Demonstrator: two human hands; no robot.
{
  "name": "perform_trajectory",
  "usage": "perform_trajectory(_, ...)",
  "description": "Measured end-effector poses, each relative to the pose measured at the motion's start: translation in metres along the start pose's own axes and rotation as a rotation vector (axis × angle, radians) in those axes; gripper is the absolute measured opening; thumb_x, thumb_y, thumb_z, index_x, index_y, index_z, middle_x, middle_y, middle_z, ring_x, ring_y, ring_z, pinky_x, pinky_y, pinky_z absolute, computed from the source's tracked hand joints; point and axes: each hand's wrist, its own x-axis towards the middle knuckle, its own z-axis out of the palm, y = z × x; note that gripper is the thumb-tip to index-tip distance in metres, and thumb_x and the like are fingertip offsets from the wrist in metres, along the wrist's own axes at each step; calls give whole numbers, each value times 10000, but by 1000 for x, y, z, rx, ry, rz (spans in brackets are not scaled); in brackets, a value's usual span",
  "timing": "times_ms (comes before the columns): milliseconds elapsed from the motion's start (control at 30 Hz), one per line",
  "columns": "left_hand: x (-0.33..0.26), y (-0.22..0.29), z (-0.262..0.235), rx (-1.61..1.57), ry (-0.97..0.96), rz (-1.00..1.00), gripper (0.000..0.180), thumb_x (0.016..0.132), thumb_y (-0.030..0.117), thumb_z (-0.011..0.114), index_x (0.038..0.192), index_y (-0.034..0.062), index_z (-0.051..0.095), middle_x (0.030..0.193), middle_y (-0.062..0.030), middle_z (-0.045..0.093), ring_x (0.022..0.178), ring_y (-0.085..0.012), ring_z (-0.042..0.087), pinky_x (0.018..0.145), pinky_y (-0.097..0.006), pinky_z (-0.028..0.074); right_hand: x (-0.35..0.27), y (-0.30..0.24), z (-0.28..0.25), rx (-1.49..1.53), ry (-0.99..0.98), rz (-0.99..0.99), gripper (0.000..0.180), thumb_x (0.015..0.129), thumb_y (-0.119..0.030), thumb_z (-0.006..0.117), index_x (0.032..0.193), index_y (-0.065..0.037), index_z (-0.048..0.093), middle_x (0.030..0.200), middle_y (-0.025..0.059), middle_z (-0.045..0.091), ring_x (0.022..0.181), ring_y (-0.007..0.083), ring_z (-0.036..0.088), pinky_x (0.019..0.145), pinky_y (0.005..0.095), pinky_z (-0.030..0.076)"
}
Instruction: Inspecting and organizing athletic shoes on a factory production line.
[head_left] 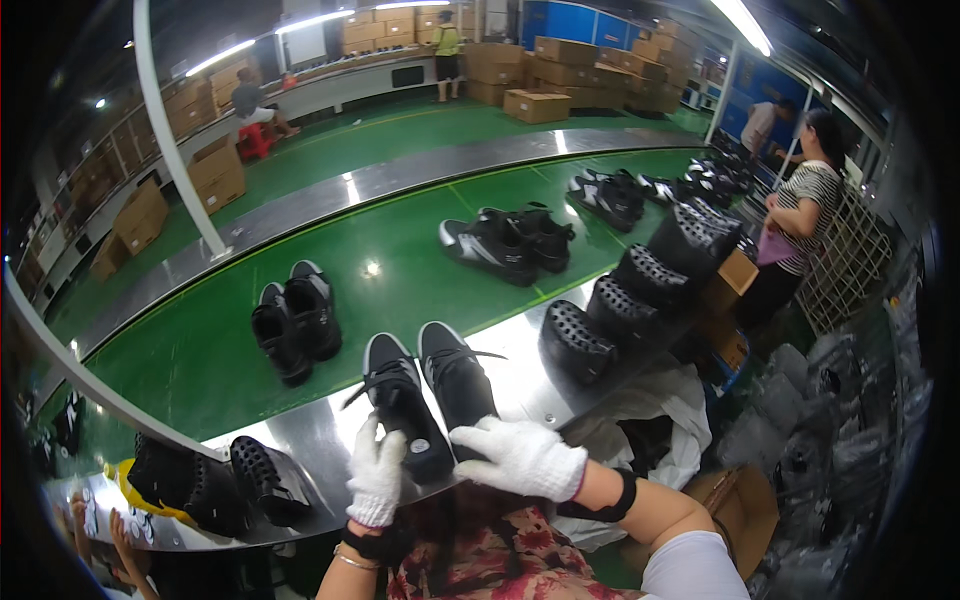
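A pair of black lace-up sneakers with grey toes lies on the metal ledge in front of me, toes pointing away. My left hand point(377, 470), in a white knit glove, is beside the heel of the left sneaker point(402, 405), its fingers apart and slightly bent. A small round pale sticker shows inside that shoe. My right hand point(522, 458), gloved too, lies over the heel and opening of the right sneaker point(455, 375), fingers around its collar. The glove hides that heel. Loose laces stick out sideways from both shoes.
More sneaker pairs point(297, 318) sit on the green conveyor belt point(390, 265). Black perforated shoes point(578, 340) line the metal ledge point(525, 385) at right; others stand at left near another person's hands point(122, 540). A worker in a striped top point(812, 200) stands at right. Cartons point(537, 105) are stacked behind.
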Motion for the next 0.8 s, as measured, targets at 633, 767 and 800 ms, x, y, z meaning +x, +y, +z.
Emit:
perform_trajectory(633, -22, 90, 49, 690, -264, 840, 413, 723, 258, 802, 1052, 63, 644, 1019, -104, 629, 1007, -313, 612, 870, -431, 481, -33, 149, -95, -479, 34, 409, 230, 831, -16, 594, 1043, -103, 615, 1083, 194, 585, 1005, 406, 628, 835, 494, 523)
perform_trajectory(767, -23, 97, 37, 425, -255, 815, 496, 749, 253, 814, 1144, 26, 617, 1131, -146, 624, 1060, -347, 600, 908, -441, 487, -51, 111, -118, -449, 235, 188, 274, 753, 43, 613, 1001, -74, 598, 1052, 176, 572, 978, 412, 624, 820, 491, 520)
perform_trajectory(800, -23, 95, 33, 304, -262, 765, 534, 785, 239, 817, 1208, -5, 599, 1232, -194, 611, 1133, -380, 586, 984, -446, 478, -53, 89, -123, -395, 348, 89, 345, 682, 84, 640, 990, -65, 597, 1070, 167, 583, 972, 401, 623, 832, 474, 527)
